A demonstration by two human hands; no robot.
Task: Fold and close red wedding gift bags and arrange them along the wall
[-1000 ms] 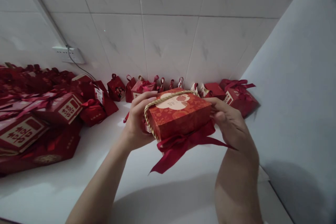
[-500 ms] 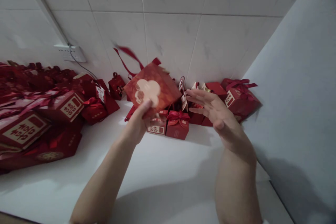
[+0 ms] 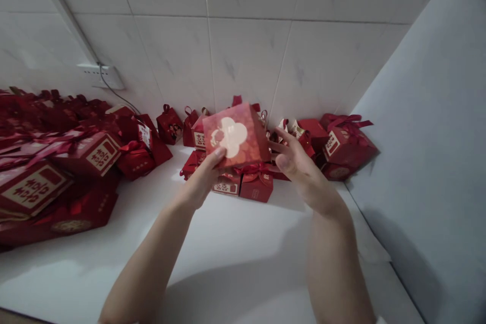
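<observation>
A red gift box (image 3: 252, 134) with a pale flower-shaped patch on its face is held up over the white surface. My left hand (image 3: 207, 174) grips its lower left corner, thumb on the front face and the other fingers hidden behind. Just to the right of the box is my right hand (image 3: 299, 167), its fingers apart and reaching toward the box's right side; whether the fingertips touch it I cannot tell. Below and behind the held box, a red box with a ribbon bow (image 3: 257, 186) stands among several other small red boxes.
A large heap of red gift boxes (image 3: 56, 162) fills the left side. Ribbon-tied boxes (image 3: 347, 147) sit at the right, by a pale side panel (image 3: 429, 136). Behind is a tiled wall (image 3: 246, 61) with a power strip (image 3: 100, 76) and its cable. Everything stands on a white surface (image 3: 228, 243).
The held box has turned more upright and shifted right; its trailing ribbon has dropped from sight. My right hand has moved left, close to the box.
</observation>
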